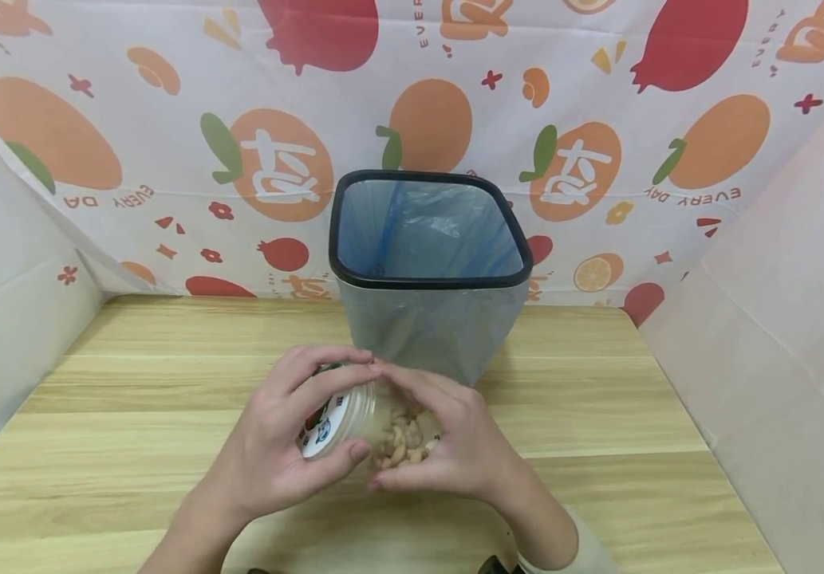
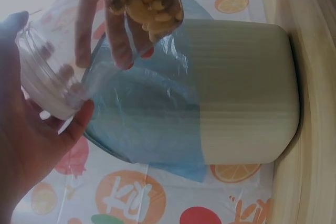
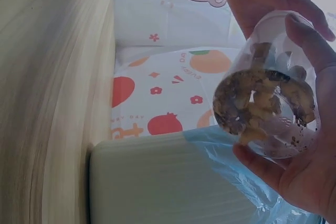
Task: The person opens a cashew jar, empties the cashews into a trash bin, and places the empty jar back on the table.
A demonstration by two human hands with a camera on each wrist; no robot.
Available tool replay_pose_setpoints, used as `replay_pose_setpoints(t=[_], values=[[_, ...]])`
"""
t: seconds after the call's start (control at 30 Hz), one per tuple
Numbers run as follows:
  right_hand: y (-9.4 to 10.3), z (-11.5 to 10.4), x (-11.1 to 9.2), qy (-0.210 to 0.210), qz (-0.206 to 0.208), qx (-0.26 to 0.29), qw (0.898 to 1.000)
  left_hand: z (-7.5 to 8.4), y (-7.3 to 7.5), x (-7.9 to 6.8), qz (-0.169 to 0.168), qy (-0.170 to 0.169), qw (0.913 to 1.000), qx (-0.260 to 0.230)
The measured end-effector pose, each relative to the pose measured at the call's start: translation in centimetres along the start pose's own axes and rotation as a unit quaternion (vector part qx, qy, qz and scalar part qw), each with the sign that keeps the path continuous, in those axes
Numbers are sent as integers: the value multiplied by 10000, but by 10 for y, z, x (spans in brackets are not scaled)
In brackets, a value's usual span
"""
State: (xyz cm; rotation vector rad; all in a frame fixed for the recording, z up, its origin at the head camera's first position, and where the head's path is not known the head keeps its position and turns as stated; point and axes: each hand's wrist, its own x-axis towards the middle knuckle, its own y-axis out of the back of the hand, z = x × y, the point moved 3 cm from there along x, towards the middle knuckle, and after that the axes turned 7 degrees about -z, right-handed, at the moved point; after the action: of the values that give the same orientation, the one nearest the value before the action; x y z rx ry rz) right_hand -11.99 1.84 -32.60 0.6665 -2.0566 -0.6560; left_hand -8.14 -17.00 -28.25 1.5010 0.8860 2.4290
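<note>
Both hands hold a clear plastic jar with cashew nuts gathered toward its base. The jar lies tilted on its side in the air, lid end to the left. My left hand grips the lid, which is white with a printed label, fingers over the top and thumb below. My right hand wraps round the jar's body near the base. In the right wrist view the nuts show through the jar's bottom. The left wrist view shows the fingers of my right hand on the jar's far side.
A light grey trash bin with a black rim and a bluish plastic liner stands just behind the hands. The wooden tabletop stretches to both sides. A fruit-print cloth hangs behind.
</note>
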Motion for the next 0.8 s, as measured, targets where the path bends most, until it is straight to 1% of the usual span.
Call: replay_pose_setpoints(t=[0.13, 0.27, 0.4, 0.5, 0.57, 0.8], values=[[0, 0, 1, 84, 112, -270, 9995, -1, -1, -2, 126, 309, 9994, 133], [1, 1, 1, 68, 193, -490, 9986, -3, -2, -4, 227, 633, 9975, 200], [3, 1, 2, 123, 358, -604, 9975, -6, 6, -5, 537, 855, 9948, 126], [5, 1, 3, 152, 451, -497, 9976, -8, 12, -5, 748, 821, 9938, 72], [6, 1, 3, 124, 472, -418, 9979, -9, 15, -5, 782, 787, 9937, 127], [11, 4, 2, -118, 483, -157, 9986, -15, 20, -8, 599, 886, 9934, 409]])
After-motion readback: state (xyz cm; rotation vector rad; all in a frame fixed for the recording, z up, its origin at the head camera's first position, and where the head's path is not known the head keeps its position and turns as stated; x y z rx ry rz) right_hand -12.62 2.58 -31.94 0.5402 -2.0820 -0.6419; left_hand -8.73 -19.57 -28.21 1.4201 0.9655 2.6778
